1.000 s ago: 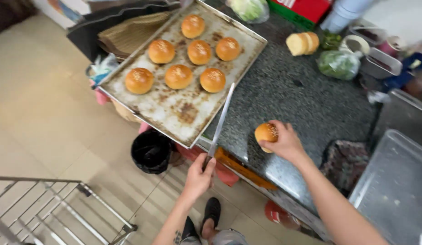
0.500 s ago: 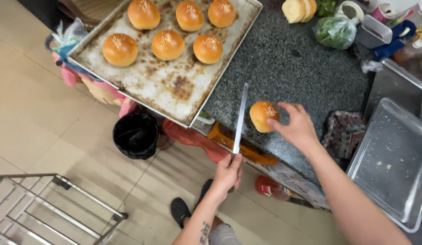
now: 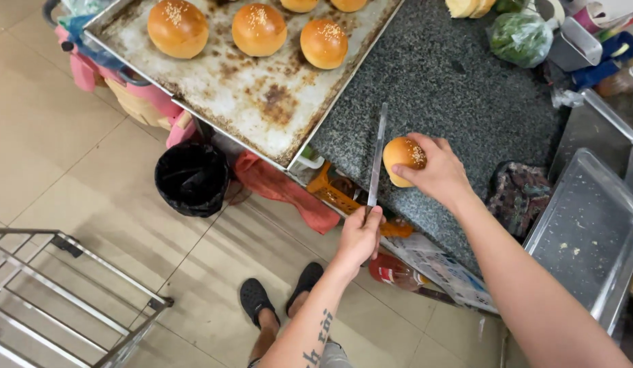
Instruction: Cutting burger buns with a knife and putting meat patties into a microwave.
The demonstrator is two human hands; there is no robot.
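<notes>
One head view only. Right hand (image 3: 435,174) is gripping a round golden sesame-topped bun (image 3: 403,160), pinning it on the speckled dark-grey granite counter (image 3: 459,102) near the front edge. Left hand (image 3: 359,235) is closed around the handle of a long thin steel-bladed knife (image 3: 377,153); the blade's long axis is running almost straight away from the body, flat side just beside the bun's left flank, nearly touching. Bun is lying right of the blade, so the right hand is on it and the left is nearer only via the knife. Upper left, a scorched, stained metal baking tray (image 3: 262,102) is carrying more glossy buns (image 3: 259,29). Black bin (image 3: 192,178) is sitting on the tiled floor below.
</notes>
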